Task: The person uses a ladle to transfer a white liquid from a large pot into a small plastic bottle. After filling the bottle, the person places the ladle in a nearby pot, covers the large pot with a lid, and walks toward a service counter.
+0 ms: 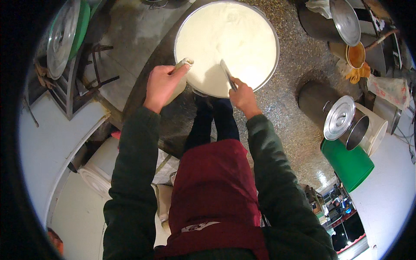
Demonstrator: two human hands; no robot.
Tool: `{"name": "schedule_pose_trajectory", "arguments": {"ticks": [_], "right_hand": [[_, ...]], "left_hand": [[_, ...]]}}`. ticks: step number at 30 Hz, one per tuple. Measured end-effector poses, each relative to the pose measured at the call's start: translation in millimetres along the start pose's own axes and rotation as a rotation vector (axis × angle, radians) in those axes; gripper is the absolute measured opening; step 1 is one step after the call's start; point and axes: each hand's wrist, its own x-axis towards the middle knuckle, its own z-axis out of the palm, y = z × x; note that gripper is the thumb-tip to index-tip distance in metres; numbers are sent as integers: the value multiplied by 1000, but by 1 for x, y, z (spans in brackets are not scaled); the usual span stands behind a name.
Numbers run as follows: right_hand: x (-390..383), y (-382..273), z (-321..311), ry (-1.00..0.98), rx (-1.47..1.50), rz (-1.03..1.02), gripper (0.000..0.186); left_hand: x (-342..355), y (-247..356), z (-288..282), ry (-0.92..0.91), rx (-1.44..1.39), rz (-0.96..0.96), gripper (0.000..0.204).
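A wide round metal vat point(278, 47) stands before me, holding a creamy white mass point(232, 32) with a mostly smooth surface. Above the vat's near-left rim, my left hand point(159, 86) is closed around a pale tube-ended handle point(185, 63). Under that hand shows a rounded pale form, partly hidden, and I cannot tell whether it joins the handle. My right hand point(243, 97) grips a long, flat metal blade point(226, 73) at the near rim. The blade slants forward and left over the white mass; whether its tip touches the surface is unclear.
To the right stand a metal pot point(357, 132) with a lid point(339, 118), a green bin point(346, 162) and a cream bucket point(378, 130). Farther back are another lidded pot point(345, 21) and orange gloves point(359, 73). A metal frame point(102, 69) stands at left.
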Motion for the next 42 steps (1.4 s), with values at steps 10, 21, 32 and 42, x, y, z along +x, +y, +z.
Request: {"name": "schedule_pose_trajectory", "arguments": {"ticks": [10,21,32,42], "right_hand": [[-145,21,5,21,281,21,63],[-258,34,-14,111,431,14,60],[-286,26,-34,194,265,-125,65],[-215,8,-50,365,206,-314,62]], "left_hand": [[51,21,60,-148,645,-50,48],[93,15,111,-275,1031,179,30],[103,47,51,-74,864,162,43],[46,13,1,125,182,122,57]]}}
